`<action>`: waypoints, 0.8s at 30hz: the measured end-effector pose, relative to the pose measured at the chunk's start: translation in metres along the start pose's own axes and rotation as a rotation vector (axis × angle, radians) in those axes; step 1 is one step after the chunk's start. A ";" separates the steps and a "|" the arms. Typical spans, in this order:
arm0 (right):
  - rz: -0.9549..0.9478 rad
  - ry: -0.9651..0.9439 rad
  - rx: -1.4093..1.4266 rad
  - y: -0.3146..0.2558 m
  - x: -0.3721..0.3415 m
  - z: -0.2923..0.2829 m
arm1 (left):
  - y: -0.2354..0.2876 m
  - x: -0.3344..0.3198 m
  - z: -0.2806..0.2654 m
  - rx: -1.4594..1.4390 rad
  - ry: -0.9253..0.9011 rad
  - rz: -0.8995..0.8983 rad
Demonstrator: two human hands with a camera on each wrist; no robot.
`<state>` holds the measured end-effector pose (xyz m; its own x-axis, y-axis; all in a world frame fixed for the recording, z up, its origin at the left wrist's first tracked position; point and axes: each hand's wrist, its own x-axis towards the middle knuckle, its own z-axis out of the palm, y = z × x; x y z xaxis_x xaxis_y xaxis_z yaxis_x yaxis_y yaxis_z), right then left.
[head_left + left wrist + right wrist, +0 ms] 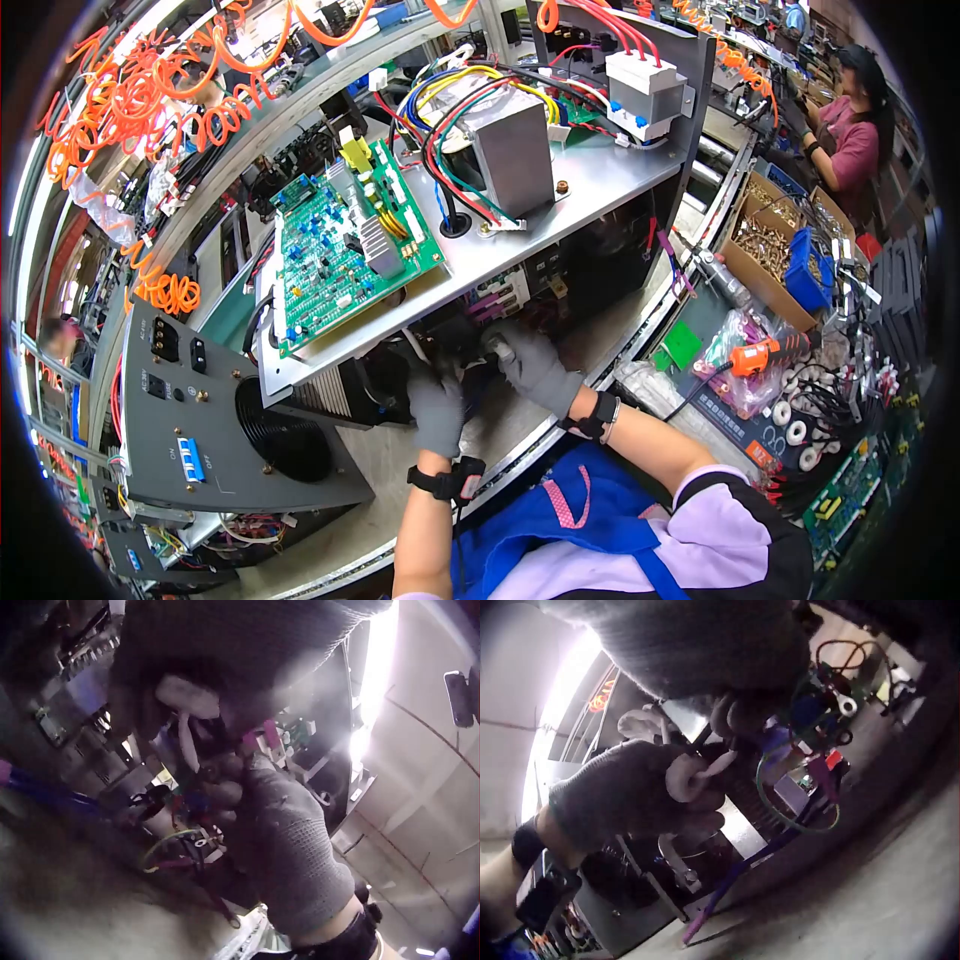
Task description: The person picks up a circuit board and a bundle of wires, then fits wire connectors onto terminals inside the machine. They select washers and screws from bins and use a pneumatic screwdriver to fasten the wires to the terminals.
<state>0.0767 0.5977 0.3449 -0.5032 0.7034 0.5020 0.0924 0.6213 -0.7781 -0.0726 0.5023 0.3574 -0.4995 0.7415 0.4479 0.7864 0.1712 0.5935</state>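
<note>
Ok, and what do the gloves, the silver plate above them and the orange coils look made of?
Gloves: matte grey knit fabric, by the fine ribbing at the cuff; fibre unclear.
Plate: smooth bare sheet metal, by its silvery sheen and thin edge; perhaps aluminium or plated steel.
Coils: probably glossy plastic, by their bright highlights and springy loops.

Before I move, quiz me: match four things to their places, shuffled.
1. Blue switch
2. Large green circuit board
3. Orange-handled tool
4. Right hand

A. Below the metal plate
B. On the dark panel marked ON and OFF
C. Over the metal plate's top
D. By the clear plastic

Pairs: 1-B, 2-C, 3-D, 4-A
</note>
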 end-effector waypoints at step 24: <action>0.500 0.065 0.698 -0.010 -0.020 0.003 | -0.005 -0.074 -0.008 0.463 -0.070 0.060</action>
<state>0.0827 0.5766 0.3416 -0.4916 0.8698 0.0424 -0.2700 -0.1060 -0.9570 -0.0428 0.4417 0.3261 -0.4348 0.7980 0.4172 0.9005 0.3860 0.2001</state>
